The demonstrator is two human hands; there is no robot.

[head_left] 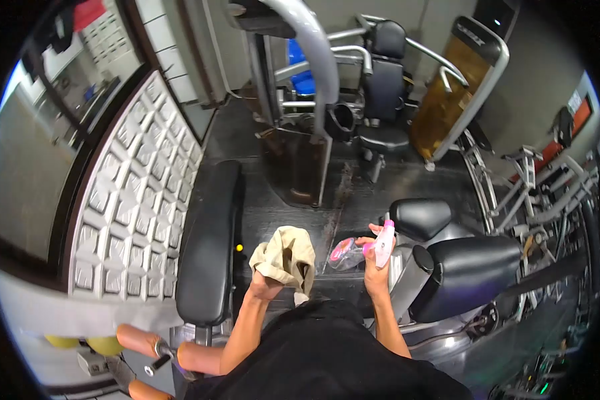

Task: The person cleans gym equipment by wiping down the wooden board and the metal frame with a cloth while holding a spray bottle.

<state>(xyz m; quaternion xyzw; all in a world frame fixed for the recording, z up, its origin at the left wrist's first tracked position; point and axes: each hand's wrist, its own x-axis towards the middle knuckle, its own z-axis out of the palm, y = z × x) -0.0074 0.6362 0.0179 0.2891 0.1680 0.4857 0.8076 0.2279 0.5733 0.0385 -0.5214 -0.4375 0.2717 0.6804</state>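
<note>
A crumpled beige cloth (285, 257) hangs in my left hand (265, 287), whose fingers are closed around its lower part. My right hand (376, 272) grips a spray bottle (384, 245) by its white and pink trigger head. The clear bottle body, with a pink label, points to the left, so the bottle lies tilted on its side in the air. A gap separates the cloth from the bottle. Close beside my right hand are the black pads of a gym machine, a smaller pad (420, 218) and a larger pad (473, 277).
To the left runs a long black padded bench (210, 247), next to a white patterned wall panel (133, 200). Ahead stands a seated machine (385, 87) with grey arms and an amber weight cover (440, 113). Orange padded rollers (203, 358) sit at the lower left. More metal equipment lines the right.
</note>
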